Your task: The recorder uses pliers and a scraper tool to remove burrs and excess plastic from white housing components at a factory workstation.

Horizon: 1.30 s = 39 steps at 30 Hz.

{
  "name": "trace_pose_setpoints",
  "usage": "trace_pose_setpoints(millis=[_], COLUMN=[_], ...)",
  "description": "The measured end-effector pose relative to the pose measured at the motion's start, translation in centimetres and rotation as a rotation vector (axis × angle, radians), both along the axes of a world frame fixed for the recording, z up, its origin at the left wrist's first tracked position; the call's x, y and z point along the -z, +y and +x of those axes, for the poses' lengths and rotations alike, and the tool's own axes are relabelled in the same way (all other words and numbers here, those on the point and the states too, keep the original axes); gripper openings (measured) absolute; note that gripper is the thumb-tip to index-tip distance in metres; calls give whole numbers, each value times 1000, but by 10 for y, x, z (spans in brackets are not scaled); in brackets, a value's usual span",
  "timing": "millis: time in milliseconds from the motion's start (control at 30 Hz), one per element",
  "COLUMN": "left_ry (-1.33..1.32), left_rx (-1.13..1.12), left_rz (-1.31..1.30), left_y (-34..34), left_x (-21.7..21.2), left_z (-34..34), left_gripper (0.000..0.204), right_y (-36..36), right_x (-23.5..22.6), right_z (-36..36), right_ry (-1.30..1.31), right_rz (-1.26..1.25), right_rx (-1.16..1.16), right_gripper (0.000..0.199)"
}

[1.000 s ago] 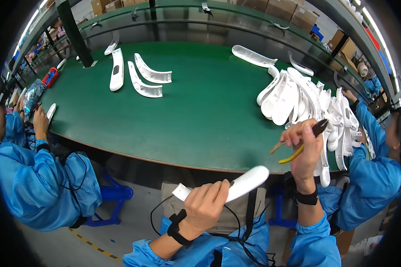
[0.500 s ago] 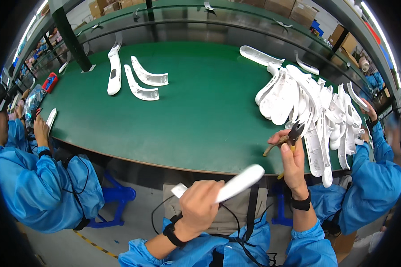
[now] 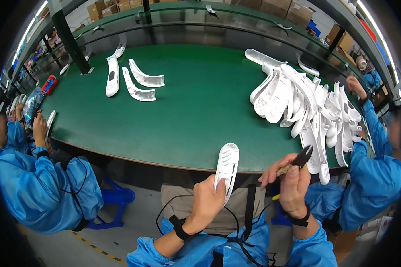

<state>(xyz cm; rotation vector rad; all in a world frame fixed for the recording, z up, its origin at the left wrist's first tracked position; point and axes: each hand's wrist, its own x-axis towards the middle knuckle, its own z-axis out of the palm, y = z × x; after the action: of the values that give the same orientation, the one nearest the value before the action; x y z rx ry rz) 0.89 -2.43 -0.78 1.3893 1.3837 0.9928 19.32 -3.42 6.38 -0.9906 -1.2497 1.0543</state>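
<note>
At the near edge of the table [image 3: 187, 120], your left hand [image 3: 209, 195] is closed around the lower end of a white shell [image 3: 227, 161], thumb on top; that grip probably serves to leave its perforated face open to view. Your right hand [image 3: 294, 190], apart from the left, is wrapped around the pliers [image 3: 303, 155], their dark head pointing up, perhaps so it stays clear of the shell. Beyond them sits the pile [image 3: 278, 99], seemingly placed for easy reach, while three pieces [image 3: 112, 87] lie well apart from it, leftward.

The dot-patterned casing [image 3: 227, 161] is showing white, the pliers [image 3: 303, 156] black and yellow, the tabletop [image 3: 187, 111] green, the sleeves [image 3: 313, 244] blue, the floor tape [image 3: 98, 249] striped yellow-black.
</note>
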Motion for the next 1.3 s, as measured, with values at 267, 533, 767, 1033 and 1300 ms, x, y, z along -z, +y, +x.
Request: trace_pose_setpoints(millis=[267, 533, 767, 1033, 1300], left_ry=[13, -118, -189, -231, -264], left_rx=[9, 6, -158, -209, -227], left_rz=[-22, -124, -58, -32, -1], left_y=[10, 5, -9, -10, -11], left_x=[-9, 2, 17, 20, 24], left_z=[5, 5, 25, 33, 35], left_gripper=[23, 23, 21, 19, 20], right_y=[30, 3, 10, 12, 14], right_x=[21, -25, -30, -27, -37], right_z=[-35, -4, -6, -18, -27], right_ry=[77, -1041, -1848, -2062, -2276], right_rz=[335, -155, 317, 460, 533], right_rx=[-12, -28, -61, -84, -172], right_gripper=[22, 27, 37, 33, 19])
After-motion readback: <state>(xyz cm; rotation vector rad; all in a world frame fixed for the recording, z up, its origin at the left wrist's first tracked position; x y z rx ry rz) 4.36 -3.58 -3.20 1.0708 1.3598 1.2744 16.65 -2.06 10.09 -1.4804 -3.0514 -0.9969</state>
